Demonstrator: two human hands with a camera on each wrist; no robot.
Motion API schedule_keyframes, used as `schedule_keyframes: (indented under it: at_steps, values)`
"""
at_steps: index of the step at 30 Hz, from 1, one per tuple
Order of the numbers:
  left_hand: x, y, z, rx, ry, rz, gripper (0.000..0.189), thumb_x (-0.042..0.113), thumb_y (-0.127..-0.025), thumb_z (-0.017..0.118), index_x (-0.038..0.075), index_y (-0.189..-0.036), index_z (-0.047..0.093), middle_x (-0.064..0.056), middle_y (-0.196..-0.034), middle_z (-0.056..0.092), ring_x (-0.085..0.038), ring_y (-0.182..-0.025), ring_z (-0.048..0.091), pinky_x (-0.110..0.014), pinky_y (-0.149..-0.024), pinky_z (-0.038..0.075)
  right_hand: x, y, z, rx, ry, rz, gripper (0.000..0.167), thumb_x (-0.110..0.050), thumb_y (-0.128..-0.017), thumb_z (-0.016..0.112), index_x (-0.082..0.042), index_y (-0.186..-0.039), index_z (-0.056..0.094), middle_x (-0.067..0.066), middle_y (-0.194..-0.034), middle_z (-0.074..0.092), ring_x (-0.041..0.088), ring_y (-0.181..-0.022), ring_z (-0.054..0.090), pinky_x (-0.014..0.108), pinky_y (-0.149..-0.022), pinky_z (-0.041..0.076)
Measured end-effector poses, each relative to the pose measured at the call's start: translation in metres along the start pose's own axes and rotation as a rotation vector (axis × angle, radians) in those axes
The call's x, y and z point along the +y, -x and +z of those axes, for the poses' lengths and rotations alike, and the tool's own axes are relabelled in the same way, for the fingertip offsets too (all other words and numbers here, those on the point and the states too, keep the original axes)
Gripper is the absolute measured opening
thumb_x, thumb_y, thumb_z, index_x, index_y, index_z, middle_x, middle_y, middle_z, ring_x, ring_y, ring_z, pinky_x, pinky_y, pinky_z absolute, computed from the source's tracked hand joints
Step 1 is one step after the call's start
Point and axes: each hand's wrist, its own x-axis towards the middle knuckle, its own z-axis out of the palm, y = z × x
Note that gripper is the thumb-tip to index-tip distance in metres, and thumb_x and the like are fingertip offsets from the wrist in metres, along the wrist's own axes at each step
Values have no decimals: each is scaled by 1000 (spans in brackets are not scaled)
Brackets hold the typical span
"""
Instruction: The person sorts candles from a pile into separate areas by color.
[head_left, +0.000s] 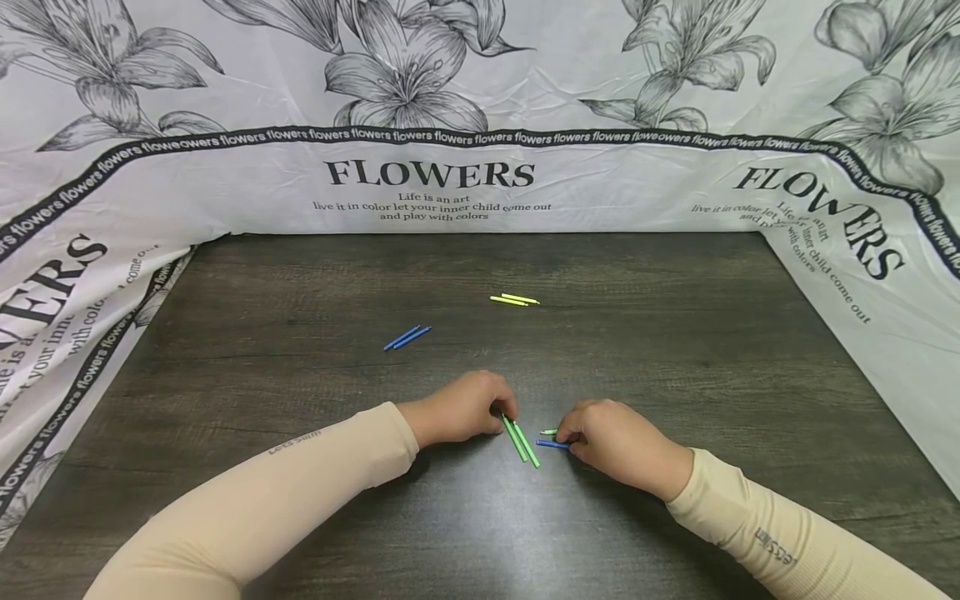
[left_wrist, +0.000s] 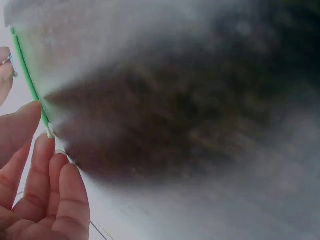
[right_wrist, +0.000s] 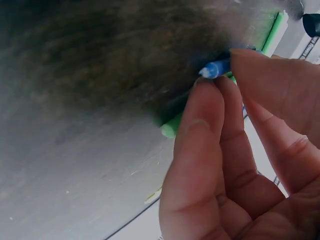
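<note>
Near the middle of the table, my left hand (head_left: 468, 406) pinches a thin green candle (left_wrist: 25, 67) by its white-tipped end between thumb and fingertip. In the head view two green candles (head_left: 527, 443) slant side by side from under these fingertips. To their right, my right hand (head_left: 618, 442) pinches a blue candle (head_left: 552, 444) between thumb and index finger; its pale tip shows in the right wrist view. Another green candle (right_wrist: 171, 127) lies under the right fingers, close beside the blue one and partly hidden by them.
Two blue candles (head_left: 407, 337) lie together farther back on the left. Two yellow candles (head_left: 514, 300) lie side by side toward the back of the dark wood-grain table (head_left: 300, 292). A white flower-printed cloth (head_left: 600, 192) hangs behind and along the sides.
</note>
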Motion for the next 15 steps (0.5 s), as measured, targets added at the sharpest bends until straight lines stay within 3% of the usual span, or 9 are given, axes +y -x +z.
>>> schedule_keyframes:
  at_steps: [7,15]
  values:
    - [-1,-2,-3,-41,88,-77,18,-6,-75,74,7,-86,71,0,-88,63,-15,-86,59,-24,-77,47,0,0,2,10,2,-14,24,10,-70,72,-13,-78,72,-8,-78,64,0,-67,50,19,-57,44]
    - [-3,-4,-3,-43,83,-81,18,-6,-74,75,7,-85,71,2,-85,63,-9,-78,53,-19,-71,43,-1,1,3,23,34,-11,24,9,-71,71,-14,-79,73,-8,-78,64,0,-67,48,20,-57,44]
